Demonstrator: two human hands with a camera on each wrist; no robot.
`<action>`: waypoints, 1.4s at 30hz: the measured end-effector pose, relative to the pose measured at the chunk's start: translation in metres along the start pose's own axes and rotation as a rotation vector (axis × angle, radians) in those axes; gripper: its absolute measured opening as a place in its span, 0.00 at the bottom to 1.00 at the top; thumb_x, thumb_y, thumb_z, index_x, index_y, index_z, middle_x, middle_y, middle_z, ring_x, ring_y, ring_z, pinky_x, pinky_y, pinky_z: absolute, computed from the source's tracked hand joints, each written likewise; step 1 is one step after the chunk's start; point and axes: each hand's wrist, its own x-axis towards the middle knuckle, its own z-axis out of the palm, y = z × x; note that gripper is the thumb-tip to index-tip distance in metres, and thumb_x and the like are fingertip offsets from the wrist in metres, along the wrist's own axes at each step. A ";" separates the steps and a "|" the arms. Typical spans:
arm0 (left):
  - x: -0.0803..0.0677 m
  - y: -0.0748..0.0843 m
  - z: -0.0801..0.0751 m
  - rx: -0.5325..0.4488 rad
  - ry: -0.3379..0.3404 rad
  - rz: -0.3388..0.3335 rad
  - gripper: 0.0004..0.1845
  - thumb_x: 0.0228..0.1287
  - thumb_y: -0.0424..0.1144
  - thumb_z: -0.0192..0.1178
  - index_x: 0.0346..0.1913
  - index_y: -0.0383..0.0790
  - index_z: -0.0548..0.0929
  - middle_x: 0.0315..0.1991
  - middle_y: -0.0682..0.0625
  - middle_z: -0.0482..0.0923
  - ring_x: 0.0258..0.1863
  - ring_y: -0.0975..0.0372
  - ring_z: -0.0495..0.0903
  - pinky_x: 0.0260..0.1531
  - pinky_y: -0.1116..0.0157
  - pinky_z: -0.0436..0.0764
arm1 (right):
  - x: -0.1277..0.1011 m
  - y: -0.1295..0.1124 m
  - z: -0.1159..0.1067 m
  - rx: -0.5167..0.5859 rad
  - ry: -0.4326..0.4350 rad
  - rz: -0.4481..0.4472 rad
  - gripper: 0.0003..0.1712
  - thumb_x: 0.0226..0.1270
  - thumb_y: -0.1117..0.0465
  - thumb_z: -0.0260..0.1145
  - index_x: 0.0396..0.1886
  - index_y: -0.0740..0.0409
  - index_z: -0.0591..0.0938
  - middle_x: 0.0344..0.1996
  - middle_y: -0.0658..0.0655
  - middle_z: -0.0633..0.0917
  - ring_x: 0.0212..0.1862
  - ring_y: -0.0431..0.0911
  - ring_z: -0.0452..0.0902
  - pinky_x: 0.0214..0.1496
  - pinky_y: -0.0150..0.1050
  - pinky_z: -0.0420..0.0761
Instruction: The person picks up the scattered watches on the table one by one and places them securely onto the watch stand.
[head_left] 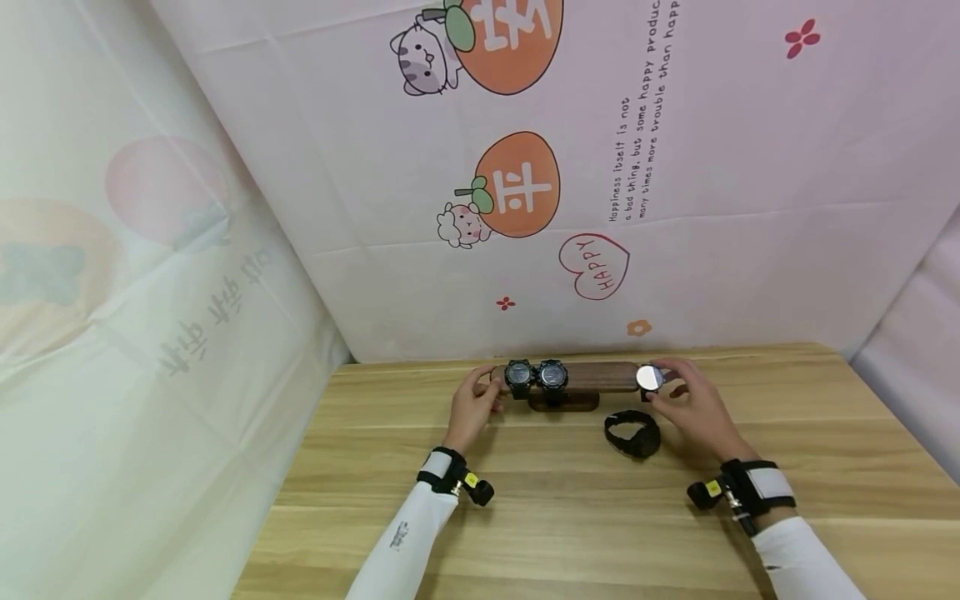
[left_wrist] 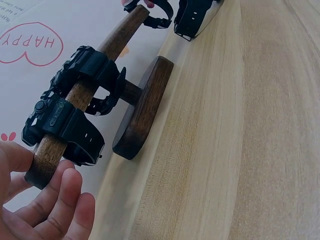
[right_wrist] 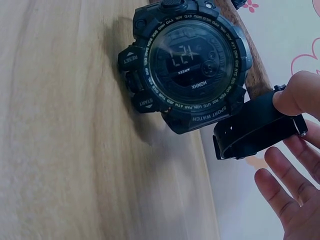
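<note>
A dark wooden watch stand point(head_left: 606, 377) stands at the back of the table, its bar level above a small base point(left_wrist: 145, 110). My left hand point(head_left: 471, 410) grips the bar's left end between thumb and fingers. Beside those fingers, two black sport watches point(head_left: 518, 377) are strapped around the bar. At the right end, my right hand point(head_left: 699, 412) pinches another watch point(head_left: 649, 379), whose face looks bright from glare. Its black strap point(right_wrist: 255, 125) forms a loop by the bar end in the right wrist view; whether the bar passes through it, I cannot tell.
Another black digital watch point(head_left: 637, 437) lies on the wooden table point(head_left: 555, 508), in front of the stand's right half and near my right hand. A white printed cloth point(head_left: 390, 292) hangs right behind the table. More pale cloth point(head_left: 225, 400) hangs along the left side.
</note>
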 end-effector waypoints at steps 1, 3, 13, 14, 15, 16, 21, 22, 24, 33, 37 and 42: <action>0.000 0.000 0.000 -0.001 0.000 -0.002 0.21 0.81 0.42 0.60 0.71 0.43 0.79 0.38 0.39 0.92 0.36 0.39 0.91 0.39 0.50 0.92 | 0.000 0.000 0.000 0.000 -0.001 -0.001 0.32 0.64 0.73 0.76 0.68 0.65 0.78 0.59 0.65 0.81 0.52 0.35 0.76 0.45 0.27 0.81; 0.000 0.000 0.000 -0.004 0.000 -0.009 0.21 0.81 0.42 0.60 0.72 0.44 0.79 0.39 0.39 0.91 0.36 0.39 0.91 0.39 0.49 0.92 | 0.001 0.000 0.001 0.001 -0.005 0.000 0.32 0.64 0.73 0.76 0.68 0.65 0.78 0.59 0.65 0.82 0.52 0.37 0.76 0.45 0.27 0.81; 0.001 0.000 0.002 -0.022 -0.003 -0.009 0.22 0.81 0.42 0.61 0.72 0.43 0.78 0.41 0.34 0.90 0.37 0.38 0.90 0.40 0.48 0.92 | 0.004 -0.001 0.001 -0.020 -0.033 0.026 0.32 0.66 0.71 0.75 0.70 0.63 0.77 0.61 0.66 0.81 0.52 0.36 0.74 0.46 0.31 0.83; 0.001 0.000 0.002 -0.022 -0.001 -0.009 0.22 0.81 0.42 0.61 0.72 0.42 0.78 0.41 0.34 0.90 0.37 0.38 0.90 0.40 0.47 0.92 | 0.004 -0.001 0.001 -0.023 -0.039 0.028 0.32 0.67 0.71 0.74 0.71 0.63 0.77 0.61 0.66 0.81 0.53 0.34 0.74 0.46 0.31 0.83; 0.001 0.001 0.002 -0.021 -0.001 -0.009 0.22 0.81 0.42 0.61 0.72 0.42 0.78 0.41 0.34 0.90 0.37 0.38 0.90 0.40 0.48 0.92 | 0.005 -0.001 0.001 -0.027 -0.044 0.030 0.32 0.67 0.70 0.74 0.71 0.63 0.77 0.61 0.66 0.81 0.53 0.32 0.73 0.46 0.30 0.83; 0.000 0.001 0.002 -0.017 -0.001 -0.007 0.22 0.81 0.42 0.60 0.72 0.42 0.78 0.41 0.34 0.90 0.37 0.38 0.90 0.40 0.48 0.92 | 0.005 0.000 0.001 -0.031 -0.049 0.031 0.33 0.68 0.70 0.74 0.71 0.63 0.77 0.62 0.66 0.81 0.53 0.30 0.72 0.47 0.30 0.83; 0.001 0.002 0.002 -0.003 -0.007 -0.017 0.22 0.82 0.43 0.60 0.73 0.44 0.77 0.40 0.38 0.91 0.35 0.42 0.91 0.38 0.49 0.92 | 0.007 -0.001 0.000 -0.048 -0.068 0.031 0.32 0.69 0.69 0.73 0.72 0.64 0.76 0.63 0.66 0.80 0.54 0.29 0.71 0.47 0.31 0.83; 0.001 0.002 0.002 -0.001 -0.007 -0.021 0.22 0.82 0.43 0.60 0.73 0.44 0.77 0.40 0.38 0.91 0.35 0.43 0.91 0.38 0.49 0.92 | 0.007 -0.001 0.000 -0.048 -0.070 0.030 0.32 0.69 0.69 0.73 0.72 0.64 0.76 0.63 0.66 0.80 0.54 0.29 0.71 0.47 0.32 0.83; 0.001 0.002 0.002 -0.002 -0.007 -0.027 0.22 0.82 0.44 0.59 0.73 0.45 0.77 0.40 0.40 0.91 0.35 0.44 0.91 0.38 0.50 0.92 | 0.008 -0.002 0.000 -0.051 -0.075 0.027 0.32 0.70 0.69 0.73 0.72 0.64 0.76 0.64 0.67 0.80 0.54 0.28 0.70 0.48 0.34 0.84; -0.001 0.002 0.001 -0.006 -0.009 -0.026 0.22 0.82 0.44 0.59 0.73 0.46 0.78 0.42 0.38 0.90 0.36 0.42 0.90 0.36 0.53 0.92 | 0.011 -0.003 0.002 -0.070 -0.093 0.003 0.32 0.71 0.68 0.72 0.73 0.65 0.76 0.66 0.67 0.79 0.57 0.32 0.70 0.50 0.37 0.84; -0.001 0.000 0.001 0.006 -0.006 -0.021 0.21 0.82 0.44 0.59 0.73 0.49 0.78 0.42 0.39 0.90 0.36 0.42 0.90 0.33 0.57 0.90 | 0.011 -0.002 0.004 -0.086 -0.097 -0.013 0.32 0.72 0.68 0.72 0.73 0.64 0.75 0.66 0.66 0.79 0.57 0.34 0.71 0.50 0.38 0.83; -0.001 -0.001 0.001 -0.008 -0.010 -0.012 0.21 0.82 0.43 0.59 0.72 0.46 0.78 0.42 0.36 0.90 0.36 0.39 0.90 0.33 0.55 0.91 | 0.010 -0.001 0.005 -0.085 -0.099 -0.027 0.32 0.71 0.68 0.72 0.73 0.64 0.76 0.66 0.66 0.79 0.57 0.32 0.70 0.49 0.38 0.83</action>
